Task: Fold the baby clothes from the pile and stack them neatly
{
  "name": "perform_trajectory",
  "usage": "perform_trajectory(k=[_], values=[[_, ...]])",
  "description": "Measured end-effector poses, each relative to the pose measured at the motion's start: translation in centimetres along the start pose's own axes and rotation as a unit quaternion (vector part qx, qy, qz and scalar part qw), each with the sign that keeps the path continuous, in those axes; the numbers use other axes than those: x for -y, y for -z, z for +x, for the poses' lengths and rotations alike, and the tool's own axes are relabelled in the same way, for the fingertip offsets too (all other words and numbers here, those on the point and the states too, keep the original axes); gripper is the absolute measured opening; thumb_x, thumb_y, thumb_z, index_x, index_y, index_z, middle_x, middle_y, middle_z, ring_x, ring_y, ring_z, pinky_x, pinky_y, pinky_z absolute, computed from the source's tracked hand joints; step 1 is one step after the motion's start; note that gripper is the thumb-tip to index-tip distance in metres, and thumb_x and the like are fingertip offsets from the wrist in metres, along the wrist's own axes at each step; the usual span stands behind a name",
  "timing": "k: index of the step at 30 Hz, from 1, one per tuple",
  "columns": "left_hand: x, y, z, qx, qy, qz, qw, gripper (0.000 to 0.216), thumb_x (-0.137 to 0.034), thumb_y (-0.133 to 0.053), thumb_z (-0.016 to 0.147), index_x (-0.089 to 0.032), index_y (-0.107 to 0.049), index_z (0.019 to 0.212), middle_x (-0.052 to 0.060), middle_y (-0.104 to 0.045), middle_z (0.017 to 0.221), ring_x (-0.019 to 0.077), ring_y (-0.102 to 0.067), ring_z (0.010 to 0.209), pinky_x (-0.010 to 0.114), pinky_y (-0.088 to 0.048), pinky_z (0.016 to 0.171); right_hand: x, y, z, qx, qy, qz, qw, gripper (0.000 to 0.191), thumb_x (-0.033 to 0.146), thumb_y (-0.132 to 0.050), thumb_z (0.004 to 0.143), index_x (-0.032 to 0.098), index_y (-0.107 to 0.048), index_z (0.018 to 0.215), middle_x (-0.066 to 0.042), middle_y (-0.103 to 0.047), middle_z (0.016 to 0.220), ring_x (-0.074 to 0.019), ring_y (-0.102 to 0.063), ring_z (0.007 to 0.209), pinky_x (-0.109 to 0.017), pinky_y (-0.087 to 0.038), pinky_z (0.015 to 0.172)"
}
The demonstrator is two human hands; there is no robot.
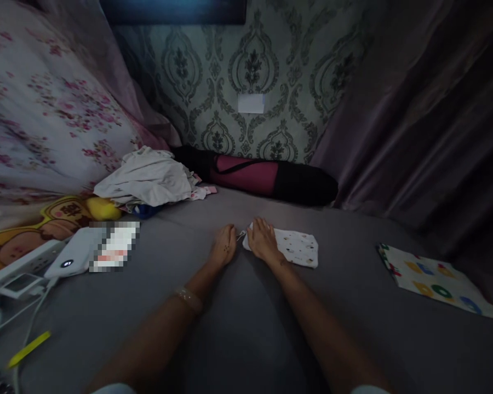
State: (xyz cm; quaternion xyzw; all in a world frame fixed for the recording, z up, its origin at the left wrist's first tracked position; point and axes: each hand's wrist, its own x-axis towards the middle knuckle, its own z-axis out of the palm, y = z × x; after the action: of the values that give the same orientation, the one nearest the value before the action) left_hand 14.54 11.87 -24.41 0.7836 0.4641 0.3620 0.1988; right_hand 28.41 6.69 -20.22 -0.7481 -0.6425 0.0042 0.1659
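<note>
A small folded white cloth [299, 247] printed with little dark and tan figures lies flat on the grey bed sheet. My right hand [263, 239] rests over its left end, palm down with the fingers stretched out, covering that part of the cloth. Just left of it, my left hand [224, 246] is turned on its side with its fingers pressed together. A short thin light cord [241, 235] runs from the cloth's left edge to the fingers of my left hand, which appear closed on its end. The fingertips themselves are partly hidden.
On the left lie a power strip [28, 265], a white power bank [76, 251], cables, a yellow pen-like stick [29, 349] and a yellow cartoon cushion [22, 246]. Heaped clothes [148, 178] and a black-and-maroon long bag [246, 175] lie behind. A patterned folded sheet [439, 279] is at right.
</note>
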Motion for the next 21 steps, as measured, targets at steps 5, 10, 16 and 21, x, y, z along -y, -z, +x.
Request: perform_trajectory(k=[5,10,16,21], values=[[-0.1,0.5,0.0,0.001,0.037,0.027,0.999,0.037,-0.023,-0.029,0.094,-0.012,-0.053,0.12,0.012,-0.062,0.118,0.0212,-0.056,0.111,0.037,-0.041,0.098,0.6,-2.2,-0.7,0.015,0.003,-0.005,1.0,0.058,0.039,-0.021,0.098,0.007,-0.034,0.144,-0.015,-0.032,0.151,-0.0243,-0.024,0.14,-0.044,-0.009,0.113],[-1.5,1.4,-0.2,0.052,0.05,0.143,0.987,0.026,-0.025,-0.047,0.087,-0.017,-0.063,0.105,0.01,-0.062,0.112,0.0265,-0.051,0.11,0.04,-0.039,0.093,0.4,-2.4,-0.4,0.022,-0.005,0.007,1.0,0.057,0.039,-0.024,0.098,0.008,-0.033,0.145,-0.014,-0.03,0.152,-0.0244,-0.023,0.141,-0.045,-0.007,0.114],[-0.9,1.3,0.1,0.051,0.059,0.139,0.987,0.019,-0.027,-0.05,0.086,-0.018,-0.065,0.091,0.009,-0.062,0.104,0.0249,-0.052,0.104,0.036,-0.039,0.087,-1.0,0.2,0.0,0.053,-0.007,0.152,0.987,0.058,0.042,-0.02,0.098,0.01,-0.03,0.145,-0.014,-0.032,0.151,-0.02,-0.025,0.141,-0.042,-0.016,0.114],[0.7,0.5,0.8,-0.012,0.075,0.033,0.997,0.014,-0.021,-0.048,0.084,-0.017,-0.062,0.084,0.006,-0.064,0.089,0.0191,-0.056,0.089,0.032,-0.04,0.085,-5.0,4.3,-1.3,-0.095,-0.137,0.234,0.958,0.055,0.038,-0.026,0.095,0.007,-0.043,0.138,-0.017,-0.044,0.143,-0.0212,-0.039,0.133,-0.035,-0.027,0.11]])
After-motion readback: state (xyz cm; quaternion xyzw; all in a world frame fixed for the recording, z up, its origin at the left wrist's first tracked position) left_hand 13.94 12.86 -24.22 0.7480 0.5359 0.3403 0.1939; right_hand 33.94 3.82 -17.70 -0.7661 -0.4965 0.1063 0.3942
